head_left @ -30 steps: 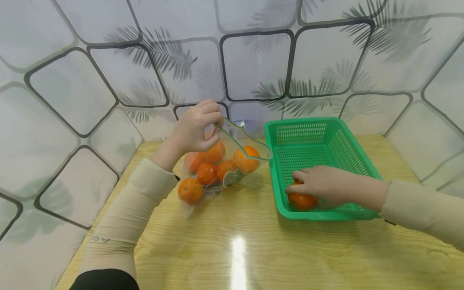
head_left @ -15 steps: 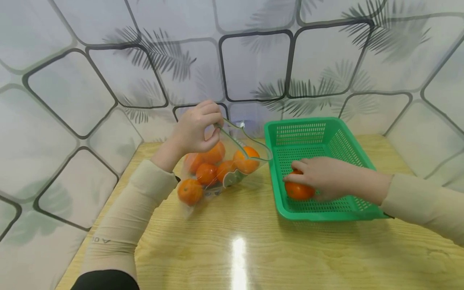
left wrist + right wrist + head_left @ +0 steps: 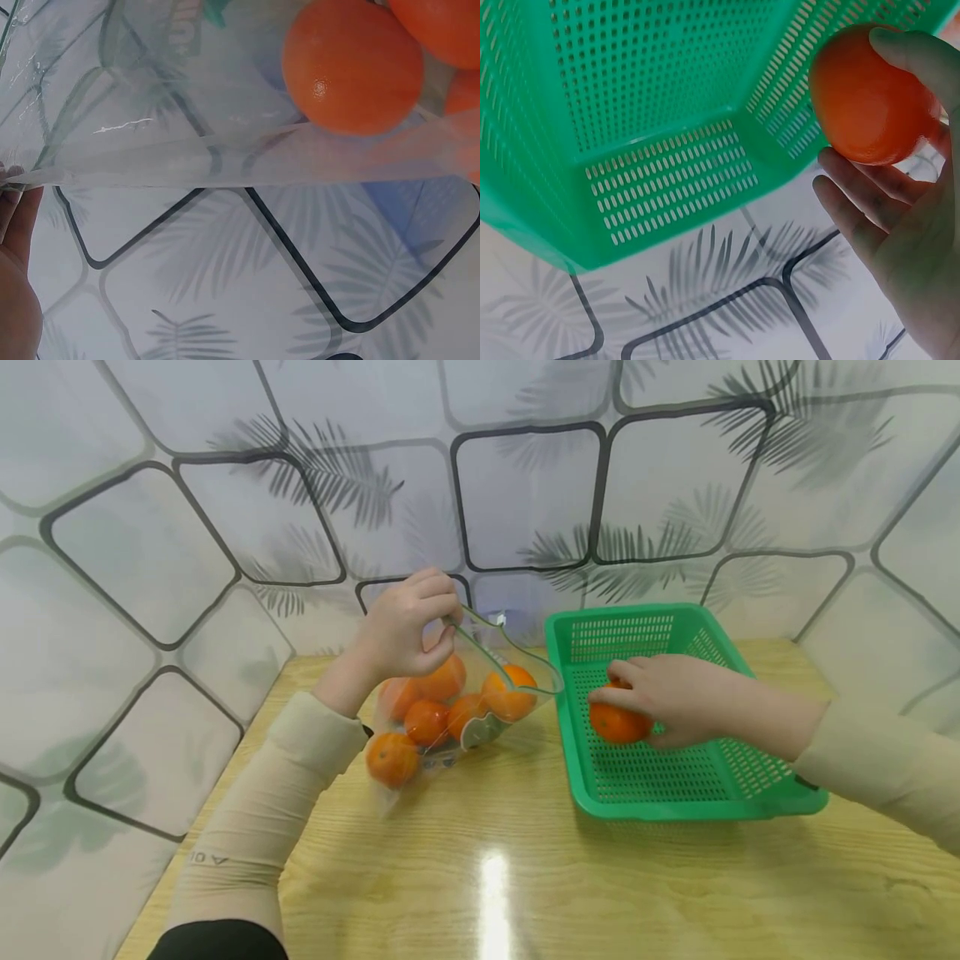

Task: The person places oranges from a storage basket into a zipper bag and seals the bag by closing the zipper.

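Observation:
Toward the right, my right hand (image 3: 678, 697) grips an orange (image 3: 619, 717) above the floor of the green basket (image 3: 652, 808); the right wrist view shows thumb and fingers around that orange (image 3: 874, 97). On the left, my left hand (image 3: 408, 622) pinches the green-edged rim of a clear zip bag (image 3: 487, 639), whose mouth gapes toward the basket. Inside the bag lie several oranges (image 3: 427, 722). Close up in the left wrist view, the bag's film (image 3: 172, 161) stretches away from the left fingers, with an orange (image 3: 352, 67) behind it.
The basket stands right of the bag on a light wooden table (image 3: 420, 877). Its slotted walls rise on all sides around the right hand. A patterned wall covering (image 3: 532, 502) closes off the back and both sides of the table.
My right hand has raised the orange off the front of the basket floor and moved it toward the back. The left hand and bag have stayed nearly still.

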A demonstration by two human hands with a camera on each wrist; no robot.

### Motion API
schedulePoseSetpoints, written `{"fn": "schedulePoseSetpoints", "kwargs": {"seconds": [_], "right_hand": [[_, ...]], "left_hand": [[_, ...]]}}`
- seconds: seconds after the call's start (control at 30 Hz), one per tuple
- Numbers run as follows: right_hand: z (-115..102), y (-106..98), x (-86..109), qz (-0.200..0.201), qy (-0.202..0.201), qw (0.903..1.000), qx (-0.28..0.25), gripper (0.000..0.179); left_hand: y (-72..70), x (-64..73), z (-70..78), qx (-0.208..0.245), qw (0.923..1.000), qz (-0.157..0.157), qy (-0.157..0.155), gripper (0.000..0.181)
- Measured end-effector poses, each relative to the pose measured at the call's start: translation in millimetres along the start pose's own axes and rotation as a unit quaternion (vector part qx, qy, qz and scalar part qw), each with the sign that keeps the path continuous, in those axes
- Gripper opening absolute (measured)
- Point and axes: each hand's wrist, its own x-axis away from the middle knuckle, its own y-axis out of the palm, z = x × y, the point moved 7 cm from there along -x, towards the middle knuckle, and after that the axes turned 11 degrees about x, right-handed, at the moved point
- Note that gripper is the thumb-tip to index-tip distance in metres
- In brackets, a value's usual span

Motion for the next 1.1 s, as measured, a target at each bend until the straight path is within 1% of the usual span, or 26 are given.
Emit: {"fn": "schedulePoseSetpoints", "kwargs": {"seconds": [0.17,0.47,0.6,0.77,1.1], "right_hand": [[9,-8,-3.5,0.005,0.007,1.0,0.004,0.084],[19,-17,-12.7,0.013,0.012,0.9998,0.012,0.082],[22,-24,-17.1,0.027,0.011,0.9995,0.008,0.082],[26,-31,-22.5,0.04,0.013,0.999,0.016,0.08],[30,-43,-30.2,0.047,0.018,0.9986,0.015,0.081]], "left_hand": [[-0.4,-0.2,0.7,0.0,1.0,0.003,0.004,0.008],[-0.2,0.1,0.2,0.003,1.0,0.002,0.005,0.008],[-0.5,0.6,-0.1,0.0,1.0,0.002,0.004,0.009],[-0.9,1.0,-0.1,-0.002,1.0,0.003,0.004,0.009],[-1.7,2.0,-0.2,0.001,1.0,0.002,-0.001,0.009]]}}
